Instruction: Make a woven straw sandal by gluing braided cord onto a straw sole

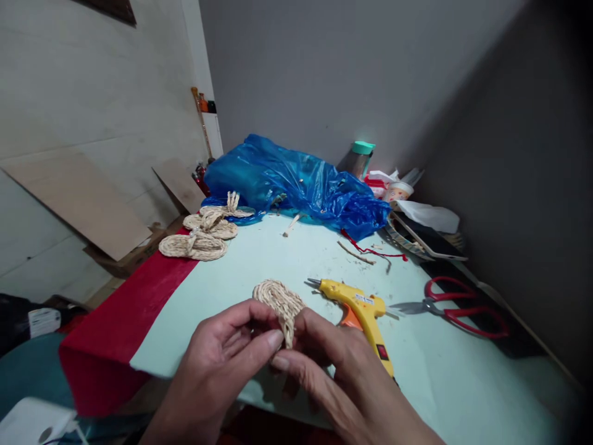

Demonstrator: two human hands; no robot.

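Both hands hold one small woven straw sandal over the near edge of the pale green table top. My left hand pinches a braided strap against the sandal with thumb and fingers. My right hand grips the same piece from the right, fingers curled. A yellow hot glue gun lies on the table just right of the hands, nozzle pointing left.
Several finished straw sandals lie at the far left on the red cloth. A blue plastic bag fills the back. Red-handled scissors lie at the right. A cup, a jar and clutter stand by the wall.
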